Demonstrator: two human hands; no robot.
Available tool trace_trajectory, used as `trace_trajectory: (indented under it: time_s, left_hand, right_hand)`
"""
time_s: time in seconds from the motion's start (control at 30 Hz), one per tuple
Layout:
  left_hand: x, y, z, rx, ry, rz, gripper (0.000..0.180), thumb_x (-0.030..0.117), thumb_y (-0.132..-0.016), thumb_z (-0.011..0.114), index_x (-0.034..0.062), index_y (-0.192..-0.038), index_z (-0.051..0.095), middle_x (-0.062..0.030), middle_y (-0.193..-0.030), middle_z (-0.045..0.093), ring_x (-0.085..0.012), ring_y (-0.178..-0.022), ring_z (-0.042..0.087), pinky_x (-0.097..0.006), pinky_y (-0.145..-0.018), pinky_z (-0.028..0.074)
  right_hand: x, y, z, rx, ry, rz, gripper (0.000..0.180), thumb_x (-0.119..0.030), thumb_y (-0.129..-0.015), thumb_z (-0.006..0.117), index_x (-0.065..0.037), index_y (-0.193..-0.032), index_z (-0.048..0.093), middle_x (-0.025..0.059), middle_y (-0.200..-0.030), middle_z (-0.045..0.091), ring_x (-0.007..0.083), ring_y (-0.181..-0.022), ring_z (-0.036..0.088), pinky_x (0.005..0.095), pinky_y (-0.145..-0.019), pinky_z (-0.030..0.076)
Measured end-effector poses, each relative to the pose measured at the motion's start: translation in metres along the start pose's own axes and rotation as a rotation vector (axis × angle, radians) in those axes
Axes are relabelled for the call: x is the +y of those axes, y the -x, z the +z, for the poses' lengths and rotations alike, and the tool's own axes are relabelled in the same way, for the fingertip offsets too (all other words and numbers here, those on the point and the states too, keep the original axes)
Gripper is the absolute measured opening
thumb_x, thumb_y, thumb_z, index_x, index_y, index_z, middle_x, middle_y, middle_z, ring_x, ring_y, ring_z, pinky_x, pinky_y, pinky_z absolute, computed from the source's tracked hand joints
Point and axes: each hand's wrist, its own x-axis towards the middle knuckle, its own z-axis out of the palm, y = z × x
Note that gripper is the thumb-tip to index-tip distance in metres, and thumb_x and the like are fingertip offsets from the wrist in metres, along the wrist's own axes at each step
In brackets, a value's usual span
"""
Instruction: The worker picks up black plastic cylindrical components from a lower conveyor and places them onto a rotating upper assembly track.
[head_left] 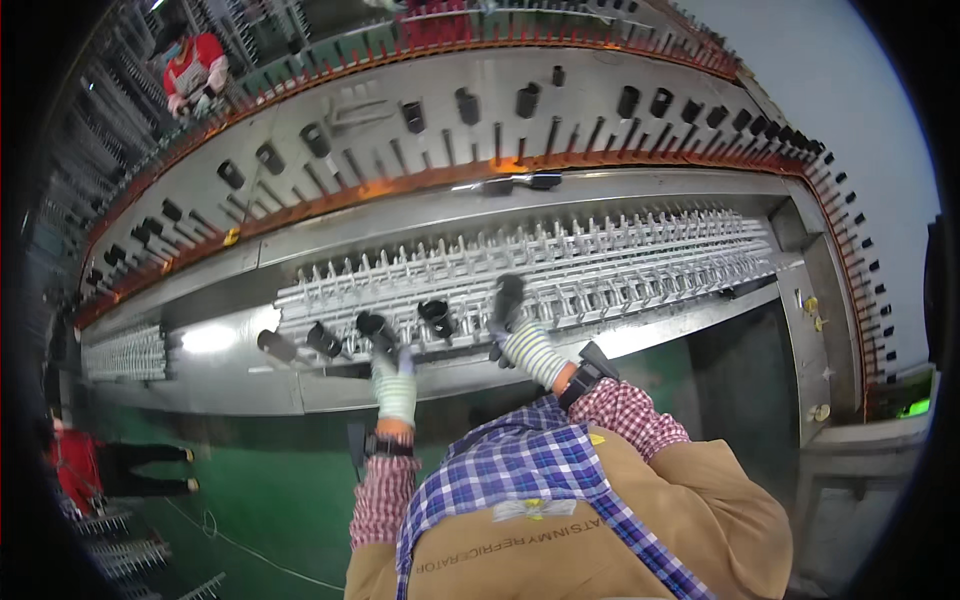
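Both my hands wear pale striped work gloves. My left hand (394,380) is closed around the lower part of a black cylindrical cup (374,326) at the front edge of a metal rack (440,268) with rows of prongs. Farther right, my right hand (528,348) grips a second black cylindrical cup (509,295) above the rack. Between my hands another black cup (436,317) sits on the front row of the rack. Left of my left hand are one more black cup (323,339) and a blurred dark cylinder (276,346).
Beyond the rack runs a curved orange conveyor rail (400,183) with pegs and black cups. A dark part (520,184) lies on the bench's back ledge. Another rack (125,353) is at the left. People in red (193,68) stand far left and lower left.
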Motion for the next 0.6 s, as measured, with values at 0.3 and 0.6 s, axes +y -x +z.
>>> trace_trajectory:
  time_s: [0.3, 0.6]
  left_hand:
    - [0.047, 0.032, 0.062, 0.075, 0.434, -0.227, 0.037, 0.021, -0.078, 0.058, 0.0072, -0.106, 0.039, -0.0019, -0.075, 0.048, -0.0069, -0.044, 0.04, -0.019, -0.036, 0.032]
    - [-0.041, 0.026, 0.092, 0.386, -0.381, -0.089, 0.036, 0.025, -0.077, 0.056, -0.0017, -0.1, 0.05, -0.0165, -0.088, 0.059, -0.026, -0.071, 0.056, -0.034, -0.061, 0.044]
  right_hand:
    - [-0.019, 0.021, -0.066, -0.737, -0.131, -0.38, 0.044, -0.034, -0.086, 0.041, -0.003, -0.116, 0.041, 0.0118, -0.083, 0.059, 0.0164, -0.062, 0.056, 0.0297, -0.055, 0.045]
    - [0.011, -0.206, -0.381, 0.715, -0.381, -0.404, 0.045, -0.022, -0.077, 0.054, 0.001, -0.113, 0.042, 0.0107, -0.081, 0.057, 0.0169, -0.054, 0.055, 0.0272, -0.045, 0.043]
